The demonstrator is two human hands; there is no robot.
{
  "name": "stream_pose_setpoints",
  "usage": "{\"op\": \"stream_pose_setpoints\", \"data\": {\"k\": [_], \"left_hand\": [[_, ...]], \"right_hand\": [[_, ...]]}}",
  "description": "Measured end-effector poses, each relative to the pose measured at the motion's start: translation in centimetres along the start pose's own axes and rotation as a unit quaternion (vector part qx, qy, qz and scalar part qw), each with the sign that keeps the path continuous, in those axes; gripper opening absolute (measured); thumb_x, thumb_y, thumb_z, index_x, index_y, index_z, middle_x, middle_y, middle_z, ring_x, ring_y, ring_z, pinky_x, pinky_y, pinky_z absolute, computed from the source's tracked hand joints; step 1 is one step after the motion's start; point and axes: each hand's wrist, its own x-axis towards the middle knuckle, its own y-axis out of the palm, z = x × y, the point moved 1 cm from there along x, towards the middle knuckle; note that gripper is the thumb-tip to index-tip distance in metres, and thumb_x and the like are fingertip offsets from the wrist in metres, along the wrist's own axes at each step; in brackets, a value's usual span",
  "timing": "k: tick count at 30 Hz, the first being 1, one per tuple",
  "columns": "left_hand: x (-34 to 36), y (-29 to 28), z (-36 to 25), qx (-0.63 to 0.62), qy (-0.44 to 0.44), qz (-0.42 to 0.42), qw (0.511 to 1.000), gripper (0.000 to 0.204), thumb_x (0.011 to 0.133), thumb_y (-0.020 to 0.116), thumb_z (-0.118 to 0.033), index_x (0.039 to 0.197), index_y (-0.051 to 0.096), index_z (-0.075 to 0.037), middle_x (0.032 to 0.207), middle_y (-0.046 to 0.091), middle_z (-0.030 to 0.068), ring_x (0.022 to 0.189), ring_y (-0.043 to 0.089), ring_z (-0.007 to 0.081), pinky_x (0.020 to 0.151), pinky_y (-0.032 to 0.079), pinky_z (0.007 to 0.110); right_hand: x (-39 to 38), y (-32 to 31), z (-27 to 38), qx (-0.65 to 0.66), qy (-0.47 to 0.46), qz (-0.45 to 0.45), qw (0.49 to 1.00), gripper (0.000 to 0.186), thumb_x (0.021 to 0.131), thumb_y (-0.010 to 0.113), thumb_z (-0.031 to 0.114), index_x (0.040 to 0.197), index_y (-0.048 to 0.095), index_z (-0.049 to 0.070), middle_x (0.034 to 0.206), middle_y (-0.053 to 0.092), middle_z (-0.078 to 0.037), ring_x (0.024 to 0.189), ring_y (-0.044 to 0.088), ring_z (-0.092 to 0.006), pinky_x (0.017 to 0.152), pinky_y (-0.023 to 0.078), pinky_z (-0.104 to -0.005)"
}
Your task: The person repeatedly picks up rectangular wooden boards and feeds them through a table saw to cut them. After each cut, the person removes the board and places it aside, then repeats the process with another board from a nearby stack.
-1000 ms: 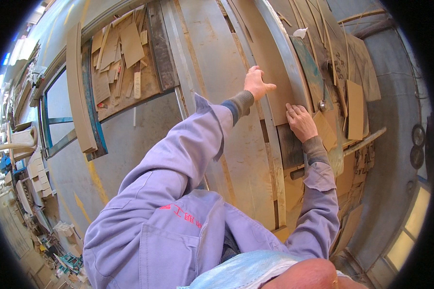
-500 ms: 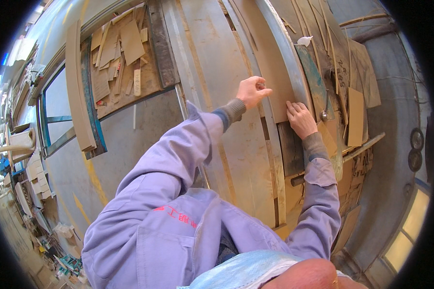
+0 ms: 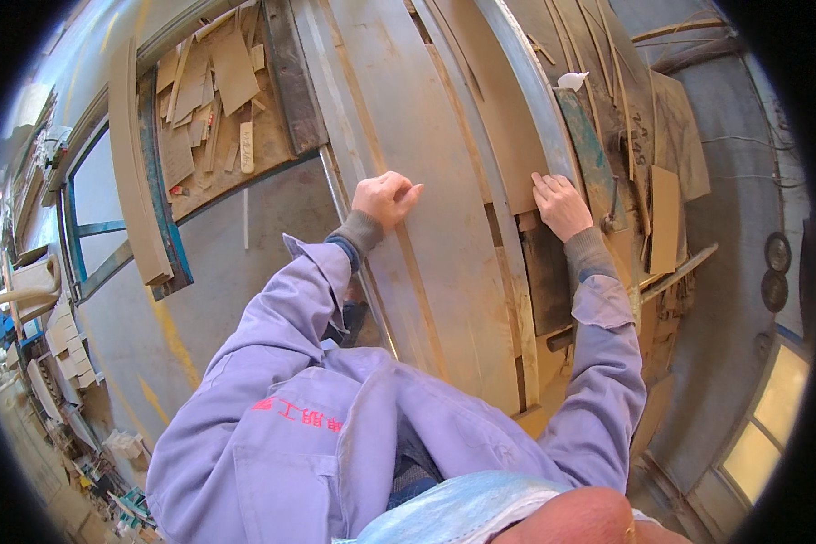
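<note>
A long brown board (image 3: 506, 136) lies lengthwise on the grey metal machine table (image 3: 449, 299), along a raised metal rail (image 3: 537, 86). My right hand (image 3: 562, 208) is at the board's near right end, its bent fingers pressed over it and the thumb hidden. My left hand (image 3: 385, 199) is over the table to the left, away from the board. Its fingers are curled in a loose fist with the thumb sticking out, and nothing shows in them. A dark flat panel (image 3: 546, 281) sits just short of the board's near end.
Offcuts (image 3: 234, 77) lie on a brown sheet at the upper left, beside a stack of long narrow boards (image 3: 136, 172). A metal bar (image 3: 358, 240) runs along the table's left edge. Right of the rail are thin strips, a brown panel (image 3: 665, 218) and a pipe (image 3: 680, 272).
My left hand has moved left and back, away from the board. The board has slid slightly forward along the rail, with my right hand still on its near end.
</note>
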Motion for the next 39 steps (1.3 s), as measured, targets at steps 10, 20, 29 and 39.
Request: {"op": "stream_pose_setpoints", "data": {"k": [10, 20, 29, 39], "left_hand": [[0.2, -0.3, 0.0, -0.018, -0.019, 0.001, 1.000, 0.022, 0.084, 0.075, -0.023, 0.074, 0.065, -0.006, 0.068, 0.065, 0.0082, 0.059, 0.065, 0.0222, 0.056, 0.052, 0.032], [0.1, 0.2, 0.6, 0.002, -0.033, 0.008, 0.999, 0.024, 0.083, 0.075, -0.026, 0.071, 0.064, -0.008, 0.068, 0.066, 0.0084, 0.060, 0.066, 0.0249, 0.056, 0.053, 0.034], [-0.4, 0.2, 0.5, -0.004, -0.027, -0.007, 1.000, 0.025, 0.084, 0.074, -0.028, 0.072, 0.065, -0.008, 0.070, 0.067, 0.0094, 0.061, 0.066, 0.0260, 0.058, 0.054, 0.034], [-0.4, 0.3, 1.2, -0.003, -0.033, -0.005, 0.999, 0.026, 0.084, 0.073, -0.029, 0.072, 0.065, -0.008, 0.070, 0.068, 0.0097, 0.061, 0.067, 0.0259, 0.058, 0.054, 0.034]], "right_hand": [[0.4, 0.1, 0.4, 0.008, -0.003, -0.007, 1.000, 0.025, 0.083, 0.057, 0.011, 0.100, 0.069, -0.002, 0.125, 0.064, -0.015, 0.112, 0.059, -0.0232, 0.100, 0.045, -0.0356], [0.3, 0.4, 0.9, 0.024, 0.005, -0.017, 1.000, 0.021, 0.082, 0.059, 0.007, 0.098, 0.069, -0.004, 0.123, 0.065, -0.015, 0.110, 0.061, -0.0252, 0.098, 0.047, -0.0373], [0.2, 0.7, 1.0, 0.008, 0.000, -0.012, 1.000, 0.022, 0.082, 0.058, 0.009, 0.098, 0.070, -0.001, 0.126, 0.065, -0.014, 0.112, 0.061, -0.0230, 0.098, 0.046, -0.0352], [0.5, 0.6, 0.9, 0.008, 0.000, -0.005, 1.000, 0.023, 0.082, 0.059, 0.009, 0.100, 0.070, -0.001, 0.127, 0.064, -0.014, 0.114, 0.061, -0.0240, 0.100, 0.046, -0.0361]]}}
